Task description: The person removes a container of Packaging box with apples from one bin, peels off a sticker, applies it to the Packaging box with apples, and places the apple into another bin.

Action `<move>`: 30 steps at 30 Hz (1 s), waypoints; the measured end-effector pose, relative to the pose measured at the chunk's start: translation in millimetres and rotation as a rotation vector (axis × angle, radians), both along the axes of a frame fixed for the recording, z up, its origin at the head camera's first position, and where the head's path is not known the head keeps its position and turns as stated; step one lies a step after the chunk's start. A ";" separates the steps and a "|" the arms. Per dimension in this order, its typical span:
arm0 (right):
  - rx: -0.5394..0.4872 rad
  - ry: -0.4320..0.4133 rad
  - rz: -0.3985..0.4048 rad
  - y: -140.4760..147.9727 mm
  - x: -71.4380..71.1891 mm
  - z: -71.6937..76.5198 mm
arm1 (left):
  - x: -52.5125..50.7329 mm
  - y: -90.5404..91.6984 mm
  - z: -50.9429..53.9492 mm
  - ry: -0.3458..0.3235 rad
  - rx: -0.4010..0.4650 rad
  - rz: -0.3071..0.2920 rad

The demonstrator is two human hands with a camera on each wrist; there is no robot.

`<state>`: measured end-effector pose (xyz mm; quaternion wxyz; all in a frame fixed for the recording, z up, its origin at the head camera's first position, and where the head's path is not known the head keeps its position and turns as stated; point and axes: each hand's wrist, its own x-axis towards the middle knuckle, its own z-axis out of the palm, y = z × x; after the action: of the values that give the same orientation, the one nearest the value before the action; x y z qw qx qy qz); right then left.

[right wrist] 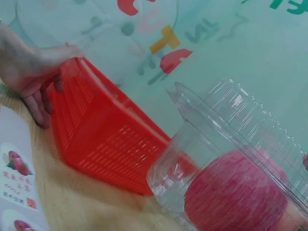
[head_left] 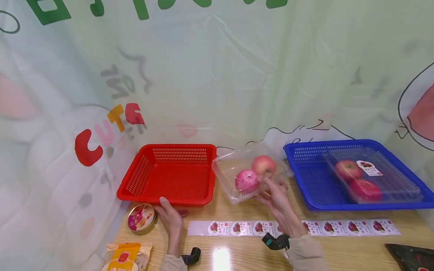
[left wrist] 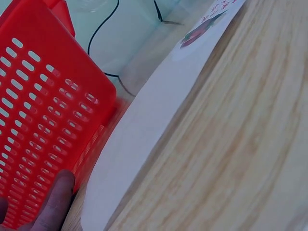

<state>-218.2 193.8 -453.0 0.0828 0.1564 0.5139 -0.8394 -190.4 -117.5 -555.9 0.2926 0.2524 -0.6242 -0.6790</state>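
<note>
My left hand [head_left: 169, 217] grips the near rim of a red plastic basket [head_left: 183, 180], thumb over the edge and fingers against the outer wall. Nothing lies inside that basket. My right hand [head_left: 278, 199] holds a clear plastic box [head_left: 223, 171] by its near right side, and the box is tilted between the two baskets. Inside it are two apples, a pinkish apple [head_left: 246, 180] and a paler red apple [head_left: 263, 165]. From the right wrist view, the clear box [right wrist: 166, 163] appears close to the red basket [right wrist: 106, 130]; whether they touch I cannot tell.
At right, a blue basket [head_left: 313, 188] holds another clear box with two apples and a label [head_left: 369, 168]. A strip of apple stickers [head_left: 339, 227] runs along the table's front. A round tin [head_left: 141, 217], an orange-and-clear packet [head_left: 125, 258] and a black packet [head_left: 411, 258] lie around.
</note>
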 end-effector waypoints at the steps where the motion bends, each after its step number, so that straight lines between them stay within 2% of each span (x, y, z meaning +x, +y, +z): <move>1: 0.004 -0.008 -0.004 0.2 0.9 -2.3 | 0.1 0.1 0.1 0.001 -0.002 0.002; 8: 0.027 -0.006 -0.008 2.6 5.7 -18.8 | -0.7 -1.1 -0.8 0.001 -0.021 0.003; 15: -0.001 -0.031 -0.072 4.3 8.3 -32.9 | -0.1 -0.7 0.1 -0.008 -0.022 0.000; 22: 0.026 -0.061 -0.062 2.1 11.1 -42.9 | 0.2 -0.3 0.5 0.004 0.027 -0.012; 30: 0.052 -0.061 -0.082 -0.9 13.2 -49.9 | 0.7 -0.9 0.0 0.009 0.020 -0.017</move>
<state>-205.0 192.9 -502.9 0.0597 0.2048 0.5261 -0.8232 -189.7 -118.4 -555.9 0.2869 0.2469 -0.6183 -0.6888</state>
